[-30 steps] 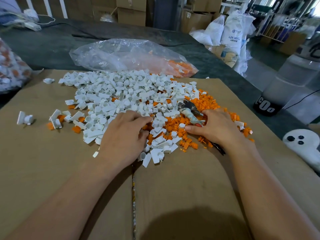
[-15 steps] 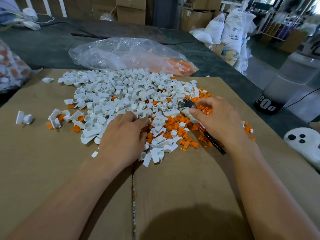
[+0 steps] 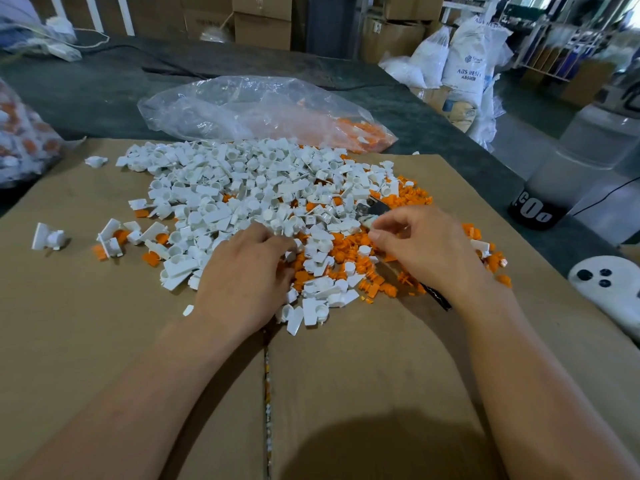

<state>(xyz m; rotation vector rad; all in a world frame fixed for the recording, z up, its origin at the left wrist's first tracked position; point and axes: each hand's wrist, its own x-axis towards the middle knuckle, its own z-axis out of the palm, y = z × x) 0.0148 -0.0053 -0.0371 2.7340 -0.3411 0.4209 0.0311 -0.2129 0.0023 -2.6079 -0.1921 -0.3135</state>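
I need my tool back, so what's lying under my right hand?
A tool runs under the right hand: its metal head shows past the fingers, its black handle end beside the wrist. Its middle is covered by the hand.

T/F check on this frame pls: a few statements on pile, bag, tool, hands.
1. The white parts lie on cardboard. True.
2. The orange parts sit mostly at the pile's left. False: mostly at its right, by the right hand.
3. The clear bag lies beyond the pile, with orange pieces inside. True.
4. The left hand is lifted clear of the pile. False: its fingers are on the pile's near edge.
5. A tool lies beneath the right hand, its dark handle showing by the wrist. True.
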